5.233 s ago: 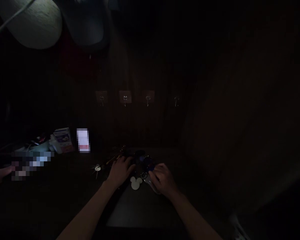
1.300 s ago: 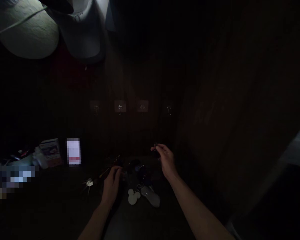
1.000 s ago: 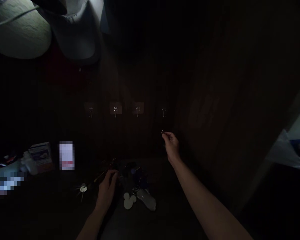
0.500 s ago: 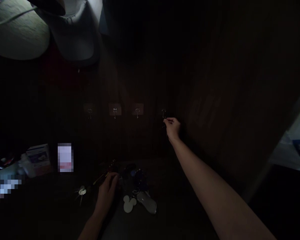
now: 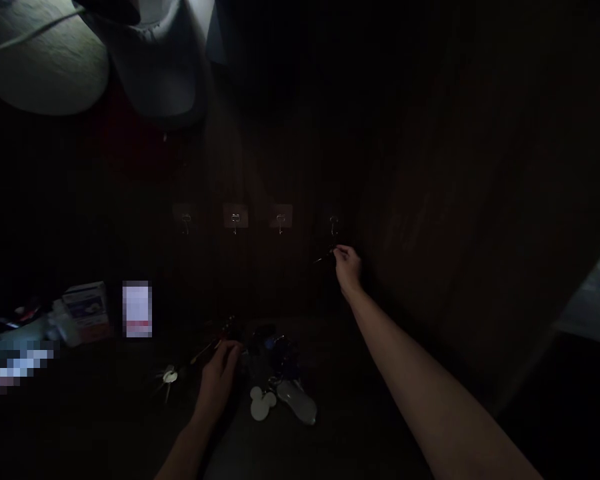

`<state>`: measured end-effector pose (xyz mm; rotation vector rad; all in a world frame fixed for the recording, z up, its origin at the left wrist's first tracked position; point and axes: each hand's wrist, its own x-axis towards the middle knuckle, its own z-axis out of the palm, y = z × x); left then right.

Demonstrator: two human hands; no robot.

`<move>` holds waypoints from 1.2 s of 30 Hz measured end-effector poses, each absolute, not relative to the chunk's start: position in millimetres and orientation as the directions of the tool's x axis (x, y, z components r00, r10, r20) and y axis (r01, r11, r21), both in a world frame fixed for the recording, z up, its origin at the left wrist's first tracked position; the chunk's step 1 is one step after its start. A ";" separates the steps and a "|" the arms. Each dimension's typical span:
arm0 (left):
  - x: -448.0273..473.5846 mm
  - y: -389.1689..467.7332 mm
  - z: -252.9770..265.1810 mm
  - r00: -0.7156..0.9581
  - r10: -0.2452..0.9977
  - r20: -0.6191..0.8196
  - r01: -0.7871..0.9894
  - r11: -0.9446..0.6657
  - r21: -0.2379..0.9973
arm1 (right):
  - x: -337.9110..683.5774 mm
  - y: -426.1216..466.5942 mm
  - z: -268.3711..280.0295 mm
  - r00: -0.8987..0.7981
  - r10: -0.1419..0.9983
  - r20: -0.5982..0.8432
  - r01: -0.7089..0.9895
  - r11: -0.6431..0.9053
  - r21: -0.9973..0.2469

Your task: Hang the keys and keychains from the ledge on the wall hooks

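Dark item (image 5: 324, 257) sits pinched in right hand (image 5: 348, 267) — well above left hand (image 5: 219, 375), whose grip is unclear.

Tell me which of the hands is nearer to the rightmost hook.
Right. The right hand is just below the rightmost hook; the left hand is much lower and off to the left of it.

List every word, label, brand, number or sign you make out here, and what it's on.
No text is readable.
Box: printed, but too dark and blurred to read.
Bright upright panel: pixelated, unreadable.
Bright patch at lower left: pixelated, unreadable.
Mouse-head tag: no lettering visible.
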<state>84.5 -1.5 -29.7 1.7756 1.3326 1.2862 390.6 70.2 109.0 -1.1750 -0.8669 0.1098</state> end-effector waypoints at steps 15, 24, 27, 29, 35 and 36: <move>84.4 -1.9 -30.5 0.037 0.934 0.357 0.388 -0.342 0.856 | 368.3 34.0 73.5 0.800 0.398 0.449 0.208 0.517 -0.830; 84.0 -1.9 -28.8 0.029 0.924 0.381 0.385 -0.362 0.849 | 350.3 26.1 24.2 0.695 0.576 0.432 0.190 0.432 -0.882; 83.8 -1.9 -29.0 0.008 0.929 0.371 0.382 -0.346 0.857 | 343.4 22.8 7.2 0.647 0.641 0.414 0.183 0.397 -0.900; 83.6 -1.0 -30.6 0.003 0.936 0.353 0.361 -0.330 0.872 | 339.1 20.4 -1.7 0.611 0.683 0.401 0.184 0.371 -0.910; 82.9 2.3 -35.1 -0.031 0.938 0.344 0.317 -0.317 0.894 | 327.7 13.3 -18.9 0.515 0.771 0.373 0.205 0.312 -0.928; 82.6 2.5 -35.1 -0.042 0.938 0.345 0.326 -0.313 0.892 | 325.5 12.1 -21.1 0.492 0.786 0.374 0.225 0.300 -0.927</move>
